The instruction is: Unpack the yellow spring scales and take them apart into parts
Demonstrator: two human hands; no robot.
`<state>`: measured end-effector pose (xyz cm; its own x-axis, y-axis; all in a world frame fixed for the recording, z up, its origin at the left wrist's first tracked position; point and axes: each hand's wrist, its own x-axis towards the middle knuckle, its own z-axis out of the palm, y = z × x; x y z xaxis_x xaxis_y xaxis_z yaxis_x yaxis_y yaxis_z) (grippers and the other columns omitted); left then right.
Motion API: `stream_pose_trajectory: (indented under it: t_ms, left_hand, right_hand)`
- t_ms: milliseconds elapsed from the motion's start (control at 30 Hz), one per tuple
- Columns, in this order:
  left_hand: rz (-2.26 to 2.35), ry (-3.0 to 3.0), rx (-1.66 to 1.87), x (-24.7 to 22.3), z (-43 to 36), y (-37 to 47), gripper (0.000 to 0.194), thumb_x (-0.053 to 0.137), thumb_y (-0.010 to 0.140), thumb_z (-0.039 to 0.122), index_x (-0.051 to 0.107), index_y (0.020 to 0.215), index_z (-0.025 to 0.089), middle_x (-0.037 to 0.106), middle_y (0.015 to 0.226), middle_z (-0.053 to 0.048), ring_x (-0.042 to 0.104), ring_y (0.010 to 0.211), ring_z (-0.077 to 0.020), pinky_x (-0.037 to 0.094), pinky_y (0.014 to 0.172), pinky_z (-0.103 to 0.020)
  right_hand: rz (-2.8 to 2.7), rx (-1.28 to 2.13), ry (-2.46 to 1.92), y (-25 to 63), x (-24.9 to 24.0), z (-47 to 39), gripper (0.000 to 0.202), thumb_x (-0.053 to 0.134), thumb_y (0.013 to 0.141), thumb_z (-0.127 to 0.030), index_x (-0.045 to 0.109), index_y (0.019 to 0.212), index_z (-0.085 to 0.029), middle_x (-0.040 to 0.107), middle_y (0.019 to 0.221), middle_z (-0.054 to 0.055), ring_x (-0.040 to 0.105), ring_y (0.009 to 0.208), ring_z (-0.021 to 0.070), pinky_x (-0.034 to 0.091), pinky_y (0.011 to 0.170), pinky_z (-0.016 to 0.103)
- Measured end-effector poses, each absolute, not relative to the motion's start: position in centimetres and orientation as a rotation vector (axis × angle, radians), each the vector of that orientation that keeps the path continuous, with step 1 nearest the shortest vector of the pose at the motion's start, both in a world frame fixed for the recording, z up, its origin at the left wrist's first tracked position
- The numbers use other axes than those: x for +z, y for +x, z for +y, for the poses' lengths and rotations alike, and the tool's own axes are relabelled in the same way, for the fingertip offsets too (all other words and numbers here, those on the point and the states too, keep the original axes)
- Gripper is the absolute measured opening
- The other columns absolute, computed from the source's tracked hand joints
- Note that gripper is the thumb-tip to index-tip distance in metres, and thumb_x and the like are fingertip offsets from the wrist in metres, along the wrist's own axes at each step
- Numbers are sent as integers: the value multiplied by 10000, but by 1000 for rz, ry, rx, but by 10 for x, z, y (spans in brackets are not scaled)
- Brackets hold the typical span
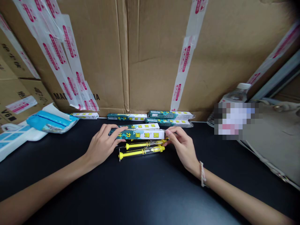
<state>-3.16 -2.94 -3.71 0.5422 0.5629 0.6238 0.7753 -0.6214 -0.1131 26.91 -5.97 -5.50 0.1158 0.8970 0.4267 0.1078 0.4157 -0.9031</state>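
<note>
A long, narrow green-and-white spring scale box with yellow lettering lies crosswise between my hands. My left hand is closed round its left end, thumb below and fingers over the top. At the right end, the thumb and fingers of my right hand pinch the end of the box. Directly behind stands a second similar box, partly hidden by the first and by my left fingers. Just in front, two yellow spring scales with clear tubes lie on the black table, partly under the held box.
Several more such boxes lie along the cardboard wall. To the left are a blue tissue pack and a white-and-blue item. A plastic bottle and a pale bag stand on the right.
</note>
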Motion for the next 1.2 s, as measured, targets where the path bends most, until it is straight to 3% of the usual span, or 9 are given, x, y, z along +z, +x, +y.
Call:
stream_pose_trajectory:
  t_ms: [133,300,467,667,867,1033,1200]
  left_hand:
    - [-1085,-2401,-767,-38,-29,-32,383,490,1015,400,563,1351,231,611,1104,-104,586,995,-266,573,800,-417]
    - [-1102,-2391,-756,-38,-29,-33,381,453,1028,402,567,1337,211,614,1089,-109,581,976,-271,576,779,-423]
    - [-1121,-2391,-750,-37,-29,-32,380,432,1036,398,562,1341,212,617,1094,-109,576,967,-267,575,771,-417]
    - [-1133,-2397,-757,-37,-29,-31,381,433,1034,415,577,1332,226,618,1097,-103,583,982,-269,574,773,-409]
    - [-1203,-2418,-778,-38,-29,-32,396,408,1042,435,561,1341,226,619,1088,-92,589,988,-255,582,788,-398]
    - [-1217,-2442,-792,-40,-28,-34,380,435,1033,446,553,1343,261,613,1113,-79,591,1018,-246,573,820,-384]
    - [-1246,-2459,-822,-42,-27,-34,401,438,1028,464,537,1364,271,609,1110,-68,600,1037,-242,580,815,-375]
  right_hand:
    - [-1368,694,-1027,271,-58,-57,219,653,918,-459,672,898,-241,601,919,39,635,715,176,629,587,320]
    - [-1460,535,-1057,271,-55,-60,196,567,976,-408,711,1004,-277,589,1102,71,642,884,214,649,662,351]
    - [-1589,364,-1078,268,-52,-65,202,497,1006,-330,684,1065,-284,543,1156,88,625,980,233,634,700,357]
    - [-1674,146,-1111,272,-54,-64,121,576,961,-289,685,947,-237,523,1123,97,609,901,225,568,669,358]
    - [-1688,32,-1105,273,-53,-62,261,580,969,-269,632,722,-202,545,1023,72,608,849,204,531,747,381]
    - [-1666,7,-1120,275,-54,-60,195,629,946,-260,654,762,-200,567,990,72,611,841,204,536,641,326]
    - [-1638,-15,-1112,274,-53,-61,51,681,919,-266,700,911,-220,563,1026,67,624,838,195,565,633,318]
